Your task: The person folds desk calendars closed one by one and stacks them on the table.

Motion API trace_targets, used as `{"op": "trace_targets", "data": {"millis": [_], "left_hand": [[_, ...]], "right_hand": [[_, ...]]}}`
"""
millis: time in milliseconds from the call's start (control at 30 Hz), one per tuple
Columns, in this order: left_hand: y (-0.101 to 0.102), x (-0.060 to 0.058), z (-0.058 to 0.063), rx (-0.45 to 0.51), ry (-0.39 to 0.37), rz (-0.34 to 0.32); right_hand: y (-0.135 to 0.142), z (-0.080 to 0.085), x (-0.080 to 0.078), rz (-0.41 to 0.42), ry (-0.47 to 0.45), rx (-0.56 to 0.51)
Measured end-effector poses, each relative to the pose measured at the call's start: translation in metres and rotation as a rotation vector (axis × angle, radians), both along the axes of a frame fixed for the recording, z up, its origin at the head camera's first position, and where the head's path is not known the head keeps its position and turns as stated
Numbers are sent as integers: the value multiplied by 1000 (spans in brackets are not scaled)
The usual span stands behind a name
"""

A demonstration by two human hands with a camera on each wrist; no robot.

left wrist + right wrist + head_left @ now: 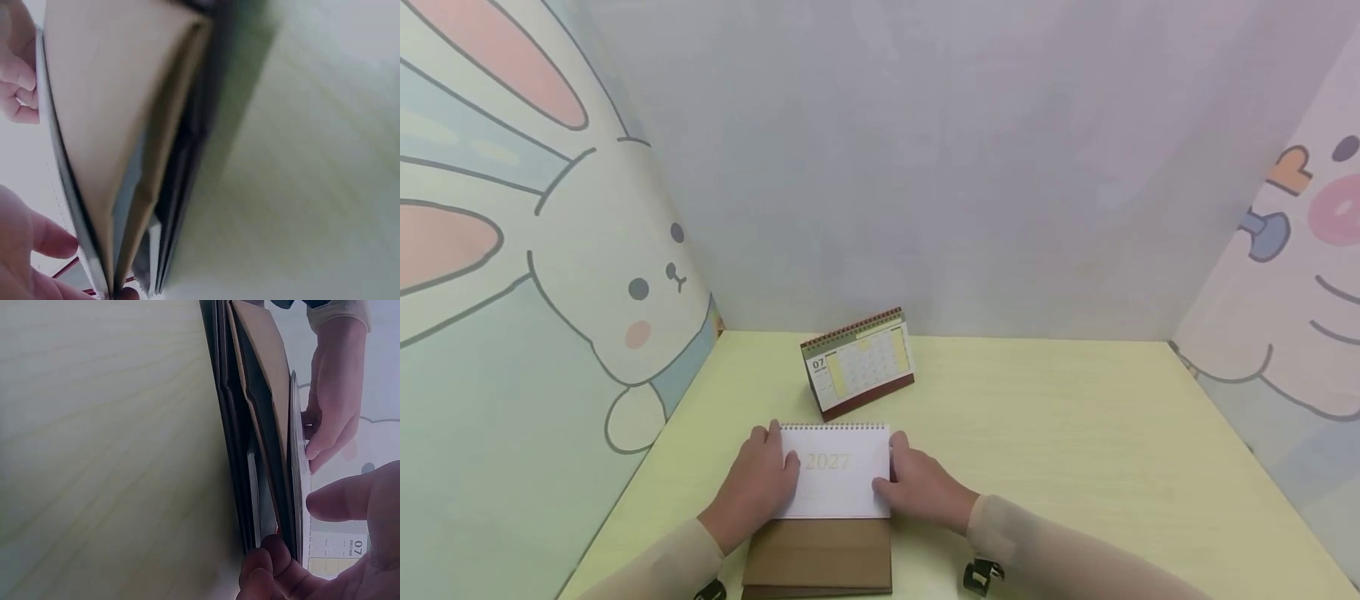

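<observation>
A white spiral-bound desk calendar (842, 492) marked 2027 lies nearly flat near the table's front, its brown cardboard stand (818, 554) extending toward me. My left hand (756, 479) pinches its upper left side, thumb over the white page. On the opposite side my right hand (928, 487) grips the edge, its thumb on the page and fingers underneath. Seen edge-on in the right wrist view, the folded brown cardboard (269, 356) rests over a dark folded cover (230, 425) with pale sheets inside. The right fingertips curl around the stack's far end there.
Behind the hands another desk calendar (865, 367) stands tilted, showing a page numbered 07 above a dark red base. The pale yellow table (1060, 442) meets a plain back wall (925, 167) and side walls with cartoon figures, including a rabbit (617, 283).
</observation>
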State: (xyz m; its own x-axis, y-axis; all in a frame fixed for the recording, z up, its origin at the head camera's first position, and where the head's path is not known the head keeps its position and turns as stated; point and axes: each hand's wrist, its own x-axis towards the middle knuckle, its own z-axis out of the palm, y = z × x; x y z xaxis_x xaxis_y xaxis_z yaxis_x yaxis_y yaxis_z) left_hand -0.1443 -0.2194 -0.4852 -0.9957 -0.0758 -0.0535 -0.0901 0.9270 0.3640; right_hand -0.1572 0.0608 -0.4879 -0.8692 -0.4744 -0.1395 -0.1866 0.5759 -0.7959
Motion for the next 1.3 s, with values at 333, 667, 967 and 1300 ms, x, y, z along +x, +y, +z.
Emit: {"op": "trace_targets", "data": {"millis": [333,667,967,1300], "left_hand": [[-1,1,-8,-37,-3,-22],[-1,4,-11,-75,-3,-45],[1,4,-12,-97,10,-54],[1,6,-12,-108,37,-69]], "right_hand": [[-4,-6,0,-5,-20,17],[-3,-10,0,31,-14,72],[-4,-15,-1,44,2,89],[-4,-13,0,44,9,97]]}}
